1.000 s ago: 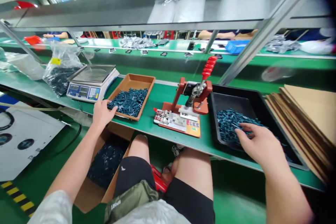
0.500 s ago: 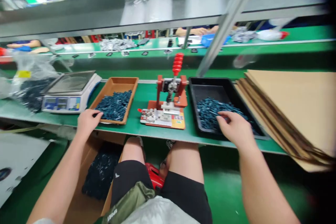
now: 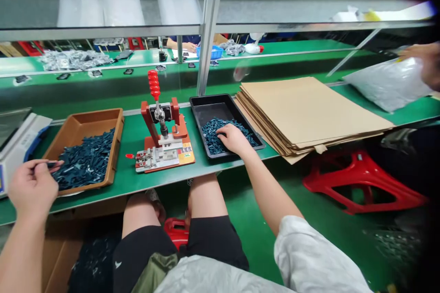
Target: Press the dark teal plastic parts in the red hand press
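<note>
My left hand [image 3: 33,187] is at the near left edge of the brown tray [image 3: 118,146], its fingers pinched on a small dark plastic part [image 3: 51,165]. Dark blue plastic parts [image 3: 87,153] are heaped in that tray. My right hand [image 3: 233,139] rests over the smaller blue parts [image 3: 213,130] in the black tray [image 3: 197,114]; its fingers are curled together, and whatever is between them is hidden. Between the trays stands a toggle clamp press [image 3: 161,132] with a red ribbed handle, raised upright, and a metal fixture on its base.
A stack of brown cardboard sheets [image 3: 309,114] lies right of the black tray. A weighing scale [image 3: 20,142] is at the far left. Another person's hand [image 3: 417,59] touches a clear plastic bag [image 3: 388,82] at right. A red stool [image 3: 360,183] stands below.
The view has swung to the right, bringing the whole cardboard stack, the red stool and the bag into sight. A small dark part now shows in my left fingers. My right hand stays at the black tray.
</note>
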Tool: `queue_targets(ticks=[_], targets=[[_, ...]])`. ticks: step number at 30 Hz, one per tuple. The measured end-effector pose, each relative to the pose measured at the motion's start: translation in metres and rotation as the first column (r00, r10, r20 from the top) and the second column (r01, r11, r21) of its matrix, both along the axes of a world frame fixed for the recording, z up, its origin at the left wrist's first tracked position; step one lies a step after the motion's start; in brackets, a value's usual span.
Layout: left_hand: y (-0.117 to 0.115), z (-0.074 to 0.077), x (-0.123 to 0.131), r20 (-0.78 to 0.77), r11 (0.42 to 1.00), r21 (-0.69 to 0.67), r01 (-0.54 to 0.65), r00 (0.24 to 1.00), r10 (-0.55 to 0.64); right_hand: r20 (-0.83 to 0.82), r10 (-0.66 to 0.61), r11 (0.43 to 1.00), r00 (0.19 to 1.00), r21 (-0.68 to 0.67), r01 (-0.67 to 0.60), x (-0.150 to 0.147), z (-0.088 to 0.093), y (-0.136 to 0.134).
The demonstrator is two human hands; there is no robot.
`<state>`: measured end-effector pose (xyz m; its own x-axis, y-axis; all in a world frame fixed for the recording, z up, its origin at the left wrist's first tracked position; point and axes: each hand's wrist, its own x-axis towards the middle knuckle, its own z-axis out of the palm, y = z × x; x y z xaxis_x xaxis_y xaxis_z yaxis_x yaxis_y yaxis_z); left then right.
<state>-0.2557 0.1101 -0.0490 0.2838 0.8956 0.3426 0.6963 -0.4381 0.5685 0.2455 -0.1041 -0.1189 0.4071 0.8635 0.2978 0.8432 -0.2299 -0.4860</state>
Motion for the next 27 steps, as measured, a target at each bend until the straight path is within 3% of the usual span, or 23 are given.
queue_targets(ticks=[4, 8, 10, 13, 17, 20, 23, 27], targets=[[-0.017, -0.010, 0.038, 0.055, 0.998, -0.002, 0.059, 0.997, -0.059, -0.073, -0.050, 0.998, 0.996, 0.035, 0.052, 0.007, -0.002, 0.003], [-0.032, -0.040, 0.068, 0.142, 0.984, -0.081, 0.157, 0.979, -0.144, -0.364, -0.114, 0.972, 0.924, 0.151, 0.180, 0.017, 0.002, -0.003], [-0.042, -0.055, 0.084, 0.228, 0.961, -0.164, 0.222, 0.957, -0.182, -0.504, -0.053, 0.956, 0.862, 0.224, 0.190, 0.010, 0.006, -0.007], [-0.056, -0.067, 0.108, 0.292, 0.915, -0.246, 0.321, 0.924, -0.246, -0.600, 0.074, 0.937, 0.797, 0.316, 0.151, -0.028, 0.010, -0.014], [-0.065, -0.063, 0.132, 0.114, 0.892, -0.176, 0.417, 0.909, -0.402, -0.463, 0.266, 0.934, 0.846, 0.339, -0.108, -0.105, 0.004, -0.021], [-0.065, -0.056, 0.143, -0.034, 0.894, -0.133, 0.427, 0.900, -0.435, -0.333, 0.382, 0.902, 0.862, 0.338, -0.268, -0.146, -0.012, -0.013], [-0.060, -0.053, 0.154, -0.177, 0.914, -0.108, 0.392, 0.897, -0.406, -0.419, 0.365, 0.907, 0.831, 0.362, -0.216, -0.158, -0.034, 0.002], [-0.051, -0.058, 0.175, -0.298, 0.886, -0.059, 0.460, 0.839, -0.455, -0.605, 0.286, 0.926, 0.743, 0.375, -0.051, -0.154, -0.054, 0.014]])
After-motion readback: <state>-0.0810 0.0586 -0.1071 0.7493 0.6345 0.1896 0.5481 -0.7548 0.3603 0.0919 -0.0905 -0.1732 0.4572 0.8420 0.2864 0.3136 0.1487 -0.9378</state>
